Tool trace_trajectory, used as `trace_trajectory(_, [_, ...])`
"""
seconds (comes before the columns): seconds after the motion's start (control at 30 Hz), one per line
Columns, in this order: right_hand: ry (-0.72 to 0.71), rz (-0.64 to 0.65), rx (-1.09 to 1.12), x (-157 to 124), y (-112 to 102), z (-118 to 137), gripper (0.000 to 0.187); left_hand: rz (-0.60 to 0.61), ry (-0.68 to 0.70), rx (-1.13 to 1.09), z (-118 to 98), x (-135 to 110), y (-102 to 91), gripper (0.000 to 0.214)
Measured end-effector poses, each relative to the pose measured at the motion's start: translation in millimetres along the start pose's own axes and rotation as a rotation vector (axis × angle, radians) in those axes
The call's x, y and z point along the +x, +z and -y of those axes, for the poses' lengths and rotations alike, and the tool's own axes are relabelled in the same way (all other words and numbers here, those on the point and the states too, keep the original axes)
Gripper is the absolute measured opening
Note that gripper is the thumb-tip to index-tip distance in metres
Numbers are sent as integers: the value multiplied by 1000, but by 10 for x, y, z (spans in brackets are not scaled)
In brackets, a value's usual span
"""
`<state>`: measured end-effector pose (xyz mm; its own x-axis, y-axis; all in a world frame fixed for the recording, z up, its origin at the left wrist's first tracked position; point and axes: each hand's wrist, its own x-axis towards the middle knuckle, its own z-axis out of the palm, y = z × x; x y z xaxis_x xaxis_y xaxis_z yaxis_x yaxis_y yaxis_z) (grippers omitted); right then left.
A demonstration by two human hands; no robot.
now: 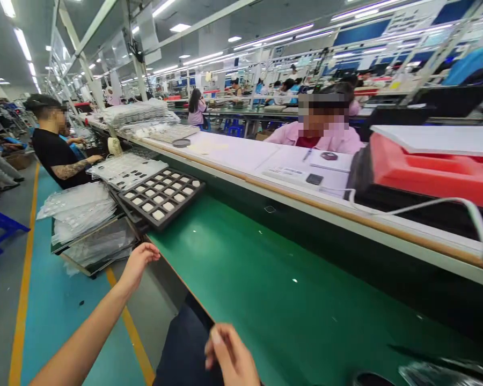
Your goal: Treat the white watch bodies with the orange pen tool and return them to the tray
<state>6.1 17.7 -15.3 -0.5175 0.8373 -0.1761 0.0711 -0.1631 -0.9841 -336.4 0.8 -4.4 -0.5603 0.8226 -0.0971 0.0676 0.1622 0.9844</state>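
My left hand (140, 262) is raised in front of the left end of the green bench (225, 257), off its near edge. Its fingers are loosely bent, and nothing shows between them. Beyond it lies a black compartment tray (156, 224) with several white pieces (168, 206), one to a compartment; the hand is apart from it. Low in the middle, my right hand (234, 356) is over the near bench edge, slightly blurred. Its fingers curl in with the thumb against them, hiding whatever may be inside.
Plastic sheets (78, 206) are stacked at left, beside another sheet with dark pieces (126, 170). A raised white shelf (241, 161) runs along the bench, bearing red foam (434, 171) at right. A person in pink (317, 131) sits opposite; another in black (50, 145) is at left.
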Motion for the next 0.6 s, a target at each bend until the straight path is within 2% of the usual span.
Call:
trace_trajectory(0.03, [10, 23, 30, 314, 115, 81, 39, -103, 46, 20, 30, 130, -58, 43])
trace_trajectory(0.1, [38, 0, 91, 1002, 391, 273, 38, -262, 134, 66, 135, 312, 23, 43])
trace_trajectory(0.2, [109, -20, 205, 1994, 891, 592, 42, -399, 253, 142, 354, 418, 464, 42])
trace_trajectory(0.3, [196, 55, 343, 2703, 1342, 869, 45, -500, 349, 203, 553, 413, 895, 39])
trace_trajectory(0.37, [234, 101, 419, 2993, 1532, 1000, 45, -546, 389, 231, 637, 394, 1033, 39])
trace_trajectory(0.43, [248, 126, 479, 3167, 1628, 1082, 46, -561, 410, 250, 680, 382, 1057, 39])
trace_trajectory(0.6, [223, 106, 563, 3239, 1634, 1104, 46, -517, 365, 272, 678, 368, 987, 36])
